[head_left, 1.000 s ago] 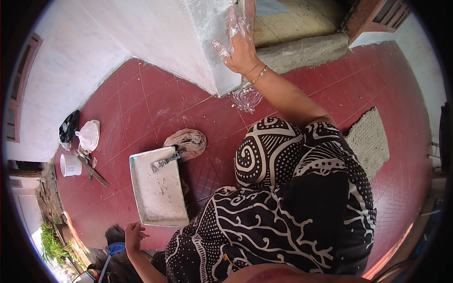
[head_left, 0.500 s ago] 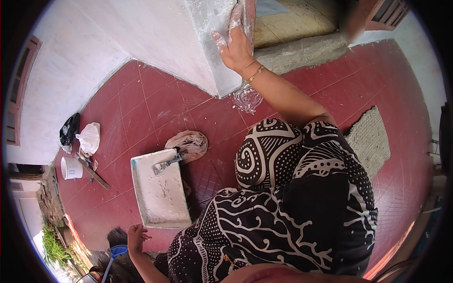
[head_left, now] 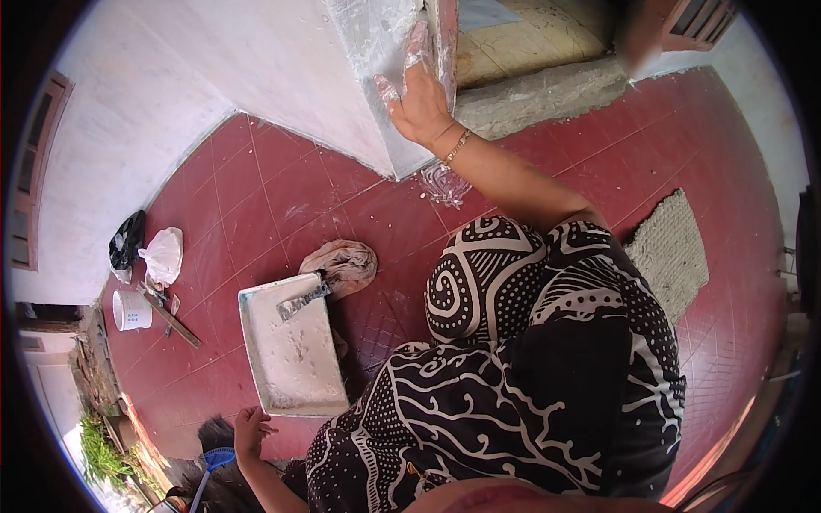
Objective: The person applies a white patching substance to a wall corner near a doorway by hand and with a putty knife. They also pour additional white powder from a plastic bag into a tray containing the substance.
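My right hand (head_left: 417,103), its fingers apart and smeared with white paste, lies against the white wall corner (head_left: 359,43) beside a doorway edge. A patch of white smears (head_left: 443,184) marks the floor below it. My left hand (head_left: 252,432) hangs low at the left with loosely bent, separated fingers and nothing visible in them. It is just below a pale rectangular tray (head_left: 291,376) coated in white material. A smeared scraper (head_left: 298,303) lies across the tray's upper corner, and a stained, crumpled cloth (head_left: 346,265) sits behind it.
On the red tiled floor (head_left: 282,188) at left are black (head_left: 126,244) and white (head_left: 162,255) bags, a white bucket (head_left: 131,309) and a wooden strip (head_left: 180,329). A blue-handled broom (head_left: 218,457) is lower left, a woven mat (head_left: 671,256) right. A rough concrete step (head_left: 539,94) fronts the doorway.
My right hand has shifted slightly left and down on the wall corner. The floor items appear a little lower, as the view moved slightly. My left hand has barely changed.
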